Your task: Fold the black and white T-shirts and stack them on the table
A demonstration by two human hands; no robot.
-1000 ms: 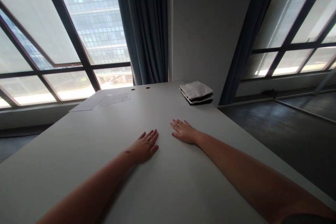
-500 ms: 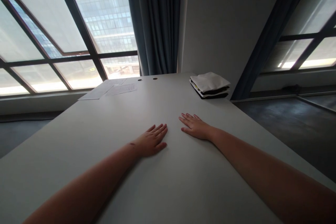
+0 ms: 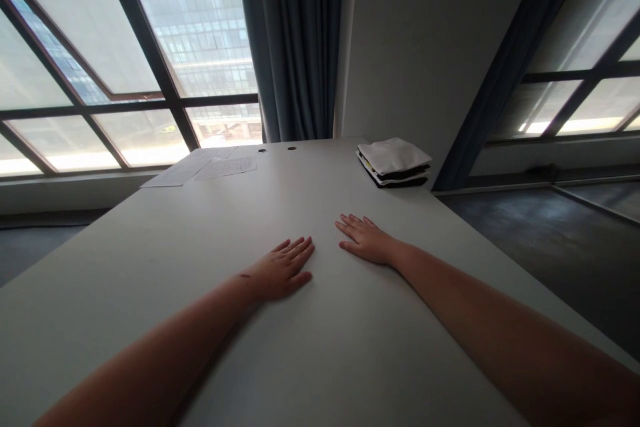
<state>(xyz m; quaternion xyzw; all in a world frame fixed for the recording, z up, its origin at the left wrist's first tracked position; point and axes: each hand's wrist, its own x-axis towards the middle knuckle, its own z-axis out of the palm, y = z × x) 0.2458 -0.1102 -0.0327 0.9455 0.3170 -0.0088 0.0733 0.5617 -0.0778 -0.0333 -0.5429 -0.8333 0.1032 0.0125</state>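
Palm down on the white table (image 3: 150, 267), my left hand (image 3: 281, 270) lies flat with its fingers stretched out and its thumb apart. A short dark mark shows near its wrist. My right hand (image 3: 366, 240) also rests flat on the tabletop, a little farther from me, its fingers spread. Neither hand holds anything, and a narrow strip of table separates them. Beyond my right hand, by the table's right edge, sits a folded stack of white and black cloth-like material (image 3: 394, 159); no hand touches it.
Sheets of paper (image 3: 225, 167) lie at the table's far left. Two round dark-rimmed holes (image 3: 292, 148) sit near the far edge. Behind hang a blue-grey curtain (image 3: 300, 47) and a second curtain (image 3: 493, 60) on the right. Windows (image 3: 215, 33) stand at the left, dark floor (image 3: 560, 240) at the right.
The whole view has shifted slightly, so the hands, table and stack appear a little farther left. Both hands stay flat on the table.
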